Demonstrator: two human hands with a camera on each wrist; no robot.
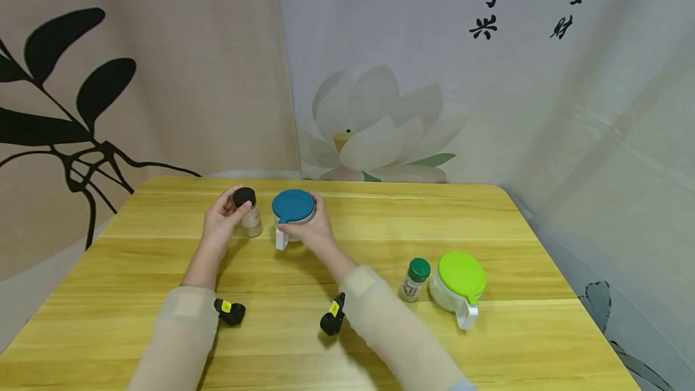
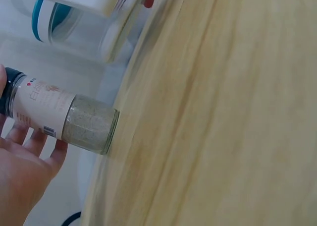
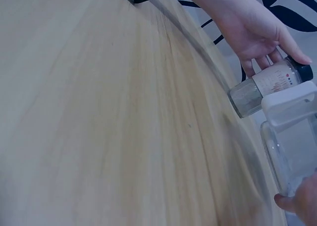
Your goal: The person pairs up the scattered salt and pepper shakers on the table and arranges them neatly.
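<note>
My left hand [image 1: 219, 222] grips a glass spice jar [image 1: 251, 222] around its black cap and upper side, fingers behind and thumb in front. In the left wrist view the jar [image 2: 91, 124] shows a pale label with a barcode and greyish powder inside. Just right of it, my right hand [image 1: 317, 228] holds a clear canister with a blue lid [image 1: 293, 205], thumb in front and fingers round the far side. The canister's white handle [image 1: 281, 239] points toward me. In the right wrist view only part of the right hand [image 3: 304, 201] shows, low on the canister.
A green-capped spice jar [image 1: 414, 280] stands on the right part of the wooden table [image 1: 163, 246], beside a canister with a lime-green lid [image 1: 461, 274] and white handle. Black wrist cameras hang from both sleeves. Printed curtains rise behind the table's far edge.
</note>
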